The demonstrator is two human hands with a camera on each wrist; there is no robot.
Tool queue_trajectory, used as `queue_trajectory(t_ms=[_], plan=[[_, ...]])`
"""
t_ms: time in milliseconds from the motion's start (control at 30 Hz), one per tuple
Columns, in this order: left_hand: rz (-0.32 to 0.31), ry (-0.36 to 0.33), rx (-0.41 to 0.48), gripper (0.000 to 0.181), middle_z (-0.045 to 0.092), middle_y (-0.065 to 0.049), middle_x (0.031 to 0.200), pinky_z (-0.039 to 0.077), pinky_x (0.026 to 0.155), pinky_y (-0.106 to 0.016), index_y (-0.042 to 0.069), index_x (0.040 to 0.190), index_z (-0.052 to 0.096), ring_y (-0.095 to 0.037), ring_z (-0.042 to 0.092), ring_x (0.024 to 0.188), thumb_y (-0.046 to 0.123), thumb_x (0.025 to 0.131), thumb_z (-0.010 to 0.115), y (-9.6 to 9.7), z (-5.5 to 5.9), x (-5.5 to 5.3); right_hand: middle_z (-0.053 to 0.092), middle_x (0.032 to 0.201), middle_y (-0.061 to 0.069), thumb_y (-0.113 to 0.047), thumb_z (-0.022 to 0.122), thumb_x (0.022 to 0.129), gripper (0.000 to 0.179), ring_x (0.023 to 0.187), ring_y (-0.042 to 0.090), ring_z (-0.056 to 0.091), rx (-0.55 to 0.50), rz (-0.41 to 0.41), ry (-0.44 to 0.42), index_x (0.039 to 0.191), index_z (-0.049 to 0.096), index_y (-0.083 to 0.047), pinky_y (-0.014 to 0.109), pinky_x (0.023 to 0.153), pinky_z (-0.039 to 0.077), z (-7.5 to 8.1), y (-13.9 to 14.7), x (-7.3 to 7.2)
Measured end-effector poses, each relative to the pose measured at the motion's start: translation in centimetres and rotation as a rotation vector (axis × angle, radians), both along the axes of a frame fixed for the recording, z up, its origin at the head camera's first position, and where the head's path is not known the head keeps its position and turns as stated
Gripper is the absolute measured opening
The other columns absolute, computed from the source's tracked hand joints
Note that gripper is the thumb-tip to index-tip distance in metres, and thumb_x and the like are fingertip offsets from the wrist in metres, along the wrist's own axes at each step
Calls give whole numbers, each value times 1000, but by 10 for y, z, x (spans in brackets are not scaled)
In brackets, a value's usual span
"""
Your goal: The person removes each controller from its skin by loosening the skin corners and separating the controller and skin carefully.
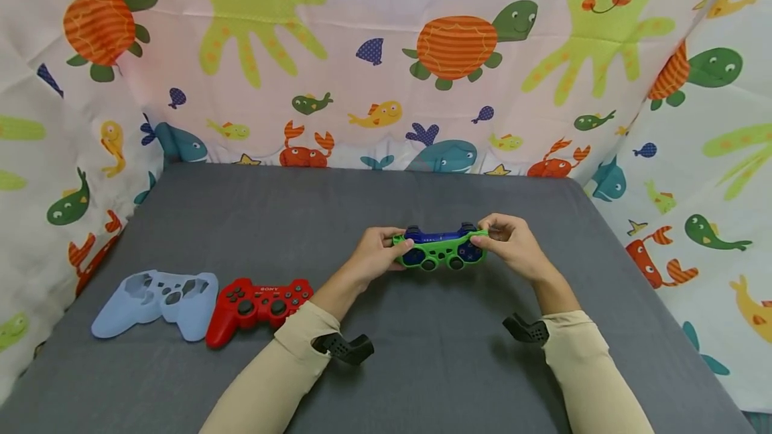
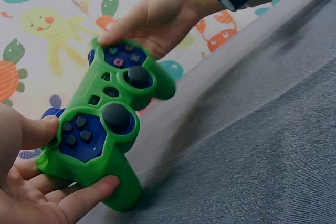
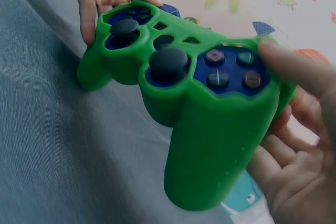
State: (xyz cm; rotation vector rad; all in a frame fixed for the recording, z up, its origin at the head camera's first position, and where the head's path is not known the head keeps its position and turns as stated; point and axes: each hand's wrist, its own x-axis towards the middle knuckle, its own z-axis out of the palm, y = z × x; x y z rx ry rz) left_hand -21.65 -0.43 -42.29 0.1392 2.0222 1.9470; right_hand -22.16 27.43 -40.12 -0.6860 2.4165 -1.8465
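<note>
A blue game controller (image 1: 431,238) wears a green silicone cover (image 1: 445,250) and is raised in front of me in the head view. My left hand (image 1: 375,254) grips its left end, the thumb at the top edge beside the direction pad (image 2: 79,130) and fingers underneath. At the other end, my right hand (image 1: 517,246) pinches the cover's upper corner, thumb near the symbol buttons (image 3: 231,69). Both dark thumbsticks (image 3: 169,64) poke through the cover's openings. Blue shoulder buttons show uncovered along the back edge in the head view.
On the left of the grey table (image 1: 446,367) lie a light blue silicone cover (image 1: 123,310) and a red controller (image 1: 261,300), their sides meeting. A curtain (image 1: 374,12) printed with sea animals hangs behind and at both sides. Black wrist devices sit at each sleeve.
</note>
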Motion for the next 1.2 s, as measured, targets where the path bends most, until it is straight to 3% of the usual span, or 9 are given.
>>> queue_trajectory(t_ms=[100, 233, 333, 467, 567, 800, 967, 1100, 1200], plan=[[9, -18, 13, 43, 69, -24, 126, 61, 82, -40, -2, 141, 56, -21, 73, 95, 13, 101, 62, 1, 1, -1, 47, 78, -8, -5, 52, 103, 17, 66, 11, 42, -12, 34, -32, 87, 58, -9, 25, 63, 37, 5, -3, 1], [14, -14, 5, 44, 69, -23, 126, 61, 82, -40, -2, 141, 55, -25, 74, 98, 14, 101, 62, 3, 1, 0, 45, 74, -7, -9, 53, 104, 20, 66, 12, 41, 90, -24, -3, 86, 57, -2, 29, 62, 35, 10, -6, 4], [12, 0, -10, 44, 70, -23, 125, 61, 82, -40, -1, 141, 56, -28, 74, 101, 15, 101, 63, 6, 1, 1, 50, 79, -7, -12, 59, 102, 17, 69, 7, 47, 194, -68, -39, 89, 56, -1, 28, 63, 38, 15, -3, 8], [6, 15, -20, 44, 70, -22, 125, 61, 83, -40, -1, 141, 56, -27, 74, 101, 16, 101, 63, 8, 2, 1, 55, 97, -2, -17, 61, 101, 13, 87, 8, 60, 286, -63, -107, 98, 57, -6, 28, 74, 45, 21, 4, 11], [4, 24, -27, 44, 70, -23, 126, 61, 83, -41, -1, 141, 56, -29, 73, 104, 15, 101, 62, 8, 3, 2, 55, 106, 2, -15, 63, 100, 11, 96, 9, 63, 280, -15, -119, 101, 57, -5, 29, 76, 49, 20, 10, 10], [-5, 58, -41, 43, 69, -24, 126, 61, 84, -44, -1, 141, 56, -34, 72, 108, 15, 101, 62, 7, 1, 3, 52, 112, 10, -9, 61, 99, 14, 96, 14, 59, 235, 100, -168, 107, 53, 0, 32, 78, 51, 9, 21, 2], [-15, 116, -92, 42, 66, -21, 133, 61, 83, -41, 2, 141, 57, -33, 68, 116, 17, 102, 61, 8, -2, 5, 52, 119, 7, -17, 61, 101, 21, 111, 13, 55, 255, 57, -185, 112, 54, -1, 38, 87, 50, 1, 24, -4], [-40, 172, -126, 40, 64, -17, 137, 61, 81, -38, 6, 141, 58, -31, 65, 118, 19, 103, 60, 7, -6, 6, 51, 123, 3, -20, 60, 103, 21, 111, 12, 56, 247, 10, -253, 113, 52, -4, 45, 93, 49, -7, 27, -7], [-39, 209, -100, 39, 63, -16, 139, 60, 83, -39, 8, 141, 57, -32, 65, 120, 16, 103, 59, 6, -8, 5, 52, 123, 1, -24, 59, 104, 22, 110, 13, 56, 225, -17, -285, 115, 51, -7, 50, 98, 46, -10, 27, -9]])
